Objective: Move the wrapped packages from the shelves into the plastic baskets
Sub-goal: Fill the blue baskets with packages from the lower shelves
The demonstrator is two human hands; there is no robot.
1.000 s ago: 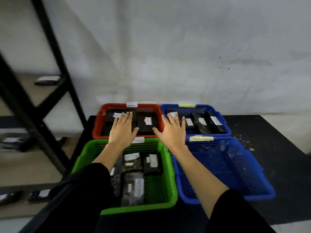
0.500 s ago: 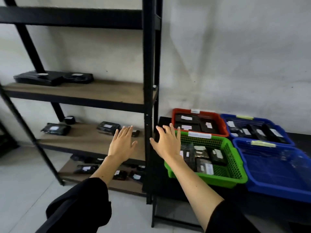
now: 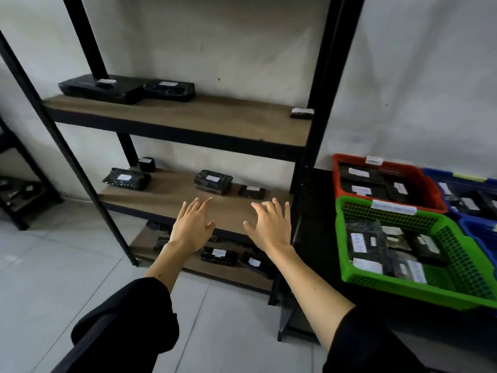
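Hands now nearer shelf (image 3: 174,195) | package (image 3: 213,181) long axis left-right | left hand (image 3: 192,228), right hand (image 3: 271,227) empty

Baskets (image 3: 408,288) right of shelves (image 3: 188,117)

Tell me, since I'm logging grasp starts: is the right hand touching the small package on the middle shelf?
Apart. The head view shows the right hand open, with bare shelf board between its fingers and the small package.
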